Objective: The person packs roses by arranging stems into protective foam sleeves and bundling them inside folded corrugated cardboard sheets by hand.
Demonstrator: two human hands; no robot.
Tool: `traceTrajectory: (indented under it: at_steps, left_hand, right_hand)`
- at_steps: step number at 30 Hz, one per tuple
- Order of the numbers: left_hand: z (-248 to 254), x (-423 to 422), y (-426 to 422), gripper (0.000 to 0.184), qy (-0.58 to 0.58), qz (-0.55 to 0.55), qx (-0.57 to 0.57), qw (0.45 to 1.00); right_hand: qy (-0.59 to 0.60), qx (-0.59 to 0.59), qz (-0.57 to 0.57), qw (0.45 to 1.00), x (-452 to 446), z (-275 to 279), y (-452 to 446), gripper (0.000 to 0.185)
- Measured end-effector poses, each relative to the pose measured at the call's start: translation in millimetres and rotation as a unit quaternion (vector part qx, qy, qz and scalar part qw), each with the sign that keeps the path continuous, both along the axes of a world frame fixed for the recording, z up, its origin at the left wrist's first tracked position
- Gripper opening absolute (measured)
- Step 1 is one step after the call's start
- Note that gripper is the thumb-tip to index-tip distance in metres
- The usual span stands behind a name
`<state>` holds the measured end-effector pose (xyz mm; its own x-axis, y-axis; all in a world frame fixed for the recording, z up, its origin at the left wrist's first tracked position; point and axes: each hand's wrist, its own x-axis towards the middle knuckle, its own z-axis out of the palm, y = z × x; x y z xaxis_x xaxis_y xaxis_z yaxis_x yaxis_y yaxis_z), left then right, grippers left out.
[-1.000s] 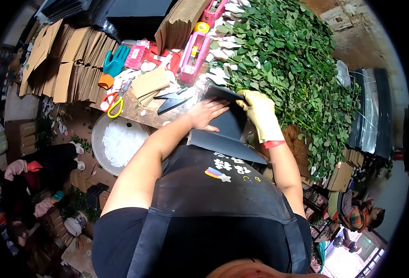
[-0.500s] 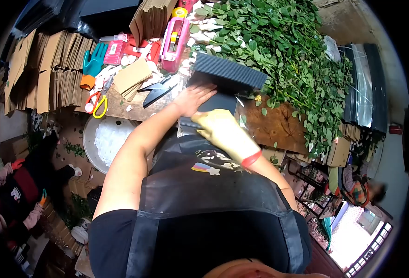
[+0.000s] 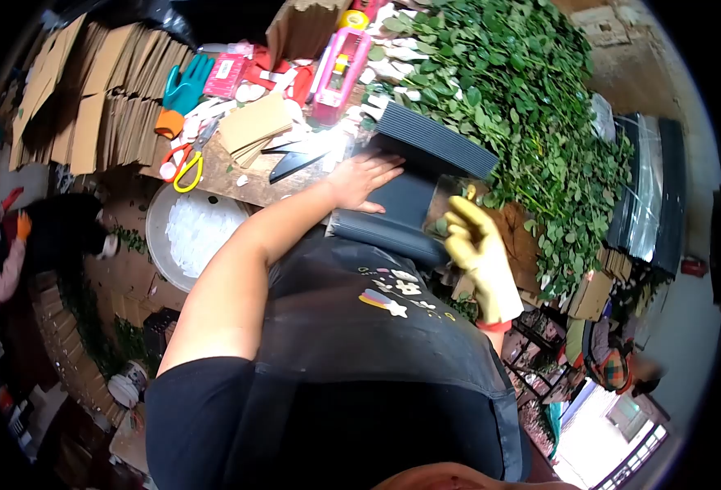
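My left hand (image 3: 364, 181) is bare and rests flat, fingers stretched out, on a black corrugated sheet (image 3: 409, 194). The sheet lies on the table in front of my apron. Its ribbed far flap (image 3: 438, 139) stands up, and a ribbed near edge (image 3: 387, 233) runs along my side. My right hand (image 3: 481, 257), in a pale yellow glove, is off the sheet at its right end. Its fingers are apart and slightly bent, with nothing visible in them. Beyond and to the right is a heap of leafy green stems (image 3: 507, 98).
Left of the sheet lie a black blade-like tool (image 3: 295, 163), cardboard pieces (image 3: 254, 126), scissors (image 3: 189, 167), a teal-and-orange glove (image 3: 182, 94) and a pink tape dispenser (image 3: 340, 77). Folded cardboard (image 3: 107, 98) is stacked far left. Below stands a white basin (image 3: 164, 245). Other people are at both sides.
My right hand has left its place beside my left hand and moved right, with its fingers spreading. My left hand stays flat on the sheet. The camera view has shifted slightly.
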<state>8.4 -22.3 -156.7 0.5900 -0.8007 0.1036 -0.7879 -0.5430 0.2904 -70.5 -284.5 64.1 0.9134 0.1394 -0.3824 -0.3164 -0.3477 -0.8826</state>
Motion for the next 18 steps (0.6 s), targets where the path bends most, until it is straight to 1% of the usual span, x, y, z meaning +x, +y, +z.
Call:
traceTrajectory:
  at_steps: [1, 2, 3, 5, 6, 7, 8, 9, 10, 11, 12, 13, 14, 15, 16, 17, 18]
  left_hand:
    - [-0.6, -0.4, 0.2, 0.101, 0.002, -0.001, -0.003, 1.0]
    - [-0.4, -0.7, 0.3, 0.102, 0.003, -0.001, -0.007, 1.0]
    - [-1.4, -0.5, 0.4, 0.102, 0.004, -0.003, -0.011, 1.0]
    - [-12.5, -0.7, 0.3, 0.103, 0.001, -0.006, -0.047, 0.999]
    - [-15.3, -0.5, -1.6, 0.103, 0.002, -0.007, -0.06, 0.998]
    - [-18.4, 1.6, -1.7, 0.103, 0.002, -0.005, -0.072, 0.997]
    - [-10.7, 0.3, -0.2, 0.092, 0.009, 0.0, -0.068, 0.998]
    - [-16.1, -0.6, -1.8, 0.088, 0.024, 0.0, -0.092, 0.995]
    - [-28.4, -1.6, -7.0, 0.085, 0.039, 0.001, -0.118, 0.992]
    - [-45.2, -2.1, -14.4, 0.081, 0.052, 0.001, -0.144, 0.988]
    - [-62.2, -1.9, -20.9, 0.078, 0.063, 0.0, -0.169, 0.983]
    - [-76.9, -0.1, -24.8, 0.075, 0.074, -0.001, -0.193, 0.978]
    - [-90.0, 2.7, -27.0, 0.072, 0.084, -0.002, -0.216, 0.973]
    - [-94.6, 5.4, -25.8, 0.069, 0.095, -0.003, -0.238, 0.966]
    - [-76.5, 2.2, -21.2, 0.067, 0.122, -0.012, -0.3, 0.946]
    - [-58.9, -0.9, -16.7, 0.065, 0.146, -0.025, -0.36, 0.921]
    - [-46.1, -2.0, -12.7, 0.063, 0.15, -0.012, -0.334, 0.93]
  right_hand:
    - [-0.001, -0.067, 0.116, 0.991, 7.6, 8.3, 24.7, 0.053]
    - [-0.017, -0.126, 0.23, 0.965, 15.2, 16.6, 49.3, 0.056]
    - [-0.178, -0.259, 0.331, 0.89, 17.9, 9.7, 73.6, 0.052]
    - [-0.202, -0.368, 0.413, 0.808, 17.0, -27.4, 91.3, 0.045]
    - [-0.147, -0.369, 0.422, 0.815, 27.4, -19.3, 97.5, 0.036]
    - [-0.172, -0.342, 0.451, 0.806, 32.9, -10.1, 95.7, 0.037]
    - [-0.146, -0.328, 0.48, 0.8, 40.1, 0.9, 105.7, 0.042]
    - [-0.118, -0.315, 0.507, 0.793, 49.2, 12.3, 118.1, 0.047]
    - [-0.185, -0.258, 0.513, 0.798, 59.6, 19.2, 137.0, 0.048]
    - [-0.16, -0.274, 0.509, 0.8, 72.7, 33.6, 172.9, 0.047]
    - [-0.285, -0.199, 0.449, 0.823, 78.6, 13.7, 190.5, 0.045]
    - [-0.37, -0.168, 0.418, 0.812, 93.0, -1.8, 219.7, 0.047]
    - [-0.407, -0.201, 0.418, 0.787, 110.7, -33.9, 244.8, 0.06]
    - [-0.464, -0.23, 0.42, 0.745, 129.4, -57.4, 268.6, 0.07]
    - [-0.531, -0.268, 0.38, 0.708, 140.8, -96.1, 287.1, 0.076]
    - [-0.562, -0.287, 0.359, 0.688, 148.3, -121.1, 299.6, 0.061]
    - [-0.591, -0.306, 0.335, 0.667, 155.6, -145.1, 312.3, 0.046]
